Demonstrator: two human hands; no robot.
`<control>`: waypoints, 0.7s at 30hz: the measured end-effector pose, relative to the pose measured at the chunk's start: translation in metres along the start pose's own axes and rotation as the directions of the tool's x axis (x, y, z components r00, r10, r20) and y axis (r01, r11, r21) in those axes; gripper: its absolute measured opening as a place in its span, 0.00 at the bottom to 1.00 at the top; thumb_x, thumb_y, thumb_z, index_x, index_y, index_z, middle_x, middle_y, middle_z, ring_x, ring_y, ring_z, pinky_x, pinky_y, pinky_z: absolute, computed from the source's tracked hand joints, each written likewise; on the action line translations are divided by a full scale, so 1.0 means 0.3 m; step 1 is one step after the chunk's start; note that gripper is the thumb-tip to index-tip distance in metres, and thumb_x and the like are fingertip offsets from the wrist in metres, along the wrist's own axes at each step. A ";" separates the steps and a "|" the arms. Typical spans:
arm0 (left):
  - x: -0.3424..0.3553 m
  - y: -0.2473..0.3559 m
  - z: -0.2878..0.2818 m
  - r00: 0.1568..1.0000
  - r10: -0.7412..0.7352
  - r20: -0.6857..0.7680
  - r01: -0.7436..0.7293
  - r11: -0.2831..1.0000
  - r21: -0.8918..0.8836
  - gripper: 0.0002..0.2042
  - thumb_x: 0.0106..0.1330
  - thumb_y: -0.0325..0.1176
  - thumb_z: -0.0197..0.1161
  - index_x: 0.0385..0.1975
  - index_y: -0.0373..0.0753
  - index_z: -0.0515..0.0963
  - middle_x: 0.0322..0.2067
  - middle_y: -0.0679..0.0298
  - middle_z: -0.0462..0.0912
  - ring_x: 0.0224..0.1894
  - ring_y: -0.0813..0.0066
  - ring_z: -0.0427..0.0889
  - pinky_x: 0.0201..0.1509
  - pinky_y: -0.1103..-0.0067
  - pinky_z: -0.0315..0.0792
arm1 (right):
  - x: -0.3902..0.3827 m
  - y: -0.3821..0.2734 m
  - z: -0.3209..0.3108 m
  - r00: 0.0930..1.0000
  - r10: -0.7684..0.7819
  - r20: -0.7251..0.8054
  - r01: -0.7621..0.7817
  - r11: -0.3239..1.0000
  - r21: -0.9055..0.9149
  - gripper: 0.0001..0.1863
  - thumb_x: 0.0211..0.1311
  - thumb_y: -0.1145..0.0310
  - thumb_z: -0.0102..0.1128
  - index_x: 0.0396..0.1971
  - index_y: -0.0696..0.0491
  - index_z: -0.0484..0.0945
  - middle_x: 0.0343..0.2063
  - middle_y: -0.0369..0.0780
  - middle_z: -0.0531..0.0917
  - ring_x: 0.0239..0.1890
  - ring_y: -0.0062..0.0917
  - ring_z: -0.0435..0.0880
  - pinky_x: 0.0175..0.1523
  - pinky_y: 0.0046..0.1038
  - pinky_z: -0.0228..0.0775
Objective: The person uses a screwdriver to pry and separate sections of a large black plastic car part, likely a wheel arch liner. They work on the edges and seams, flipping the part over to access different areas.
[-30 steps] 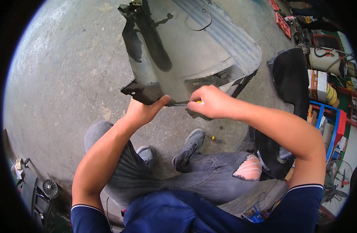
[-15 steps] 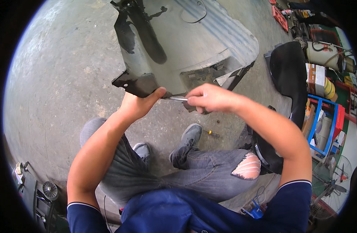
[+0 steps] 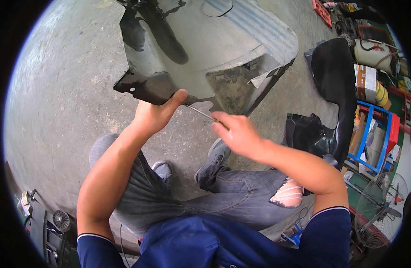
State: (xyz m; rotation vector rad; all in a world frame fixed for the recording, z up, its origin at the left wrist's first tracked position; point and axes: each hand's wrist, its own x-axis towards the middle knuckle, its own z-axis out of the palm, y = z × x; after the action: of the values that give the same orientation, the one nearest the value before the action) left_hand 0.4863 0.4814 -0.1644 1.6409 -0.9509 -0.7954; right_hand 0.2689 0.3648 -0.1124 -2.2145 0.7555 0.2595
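A large grey and black plastic panel (image 3: 201, 35), with ribs and a rectangular recess, fills the upper middle of the view. My left hand (image 3: 154, 116) grips its lower left edge, the thumb pressed against the dark lower part. My right hand (image 3: 236, 136) is closed on a screwdriver (image 3: 198, 111) with a yellow handle, mostly hidden by the fingers. Its metal shaft slants up and left to the panel's edge beside my left thumb; I cannot make out exactly where the tip sits.
A black moulded plastic piece (image 3: 326, 76) lies on the concrete floor (image 3: 67, 89) at the right. Beyond it are boxes (image 3: 365, 82), a blue metal frame (image 3: 366, 134) and a fan (image 3: 379, 210). My bent legs (image 3: 223, 196) are below; dark items (image 3: 40, 223) sit at lower left.
The panel and my left hand have shifted up and left in view. My right hand has moved downward, and more of the screwdriver shaft shows, now at a steeper slant.
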 end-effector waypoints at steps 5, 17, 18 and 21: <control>0.006 -0.007 0.002 1.000 -0.002 0.024 0.002 1.000 -0.014 0.15 0.67 0.38 0.66 0.42 0.32 0.78 0.36 0.57 0.83 0.38 0.64 0.81 0.44 0.70 0.74 | 0.218 0.050 -0.231 0.873 0.017 0.487 -0.109 0.981 0.161 0.19 0.68 0.59 0.56 0.49 0.59 0.81 0.28 0.35 0.82 0.31 0.18 0.78 0.38 0.24 0.72; 0.021 -0.012 -0.012 1.000 -0.019 0.014 0.020 0.997 -0.077 0.15 0.68 0.38 0.66 0.42 0.32 0.77 0.35 0.59 0.82 0.38 0.67 0.79 0.45 0.72 0.73 | 0.128 0.206 0.008 0.761 -0.008 0.649 -0.552 0.519 0.653 0.17 0.73 0.57 0.55 0.48 0.54 0.80 0.20 0.30 0.70 0.18 0.11 0.63 0.20 0.18 0.54; 0.020 -0.011 -0.016 0.999 -0.034 0.023 0.036 0.997 -0.065 0.15 0.67 0.39 0.66 0.42 0.32 0.77 0.36 0.58 0.82 0.39 0.67 0.79 0.46 0.71 0.73 | 0.160 0.199 -0.033 0.804 0.033 0.594 -0.451 0.685 0.572 0.16 0.72 0.58 0.56 0.47 0.56 0.80 0.20 0.30 0.72 0.18 0.12 0.65 0.21 0.19 0.58; 0.015 -0.015 0.009 1.000 -0.002 0.029 0.002 1.000 0.017 0.16 0.67 0.40 0.67 0.43 0.32 0.78 0.37 0.57 0.83 0.40 0.65 0.80 0.47 0.71 0.74 | 0.177 0.118 -0.074 0.888 -0.317 0.333 0.254 0.942 0.220 0.14 0.68 0.59 0.56 0.42 0.54 0.80 0.22 0.38 0.81 0.22 0.30 0.80 0.29 0.36 0.74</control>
State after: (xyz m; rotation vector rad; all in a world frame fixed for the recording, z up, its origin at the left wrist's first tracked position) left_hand 0.4870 0.4769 -0.1695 1.6490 -0.9792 -0.8164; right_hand 0.2895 0.3066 -0.1402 -2.0010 0.2323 0.4261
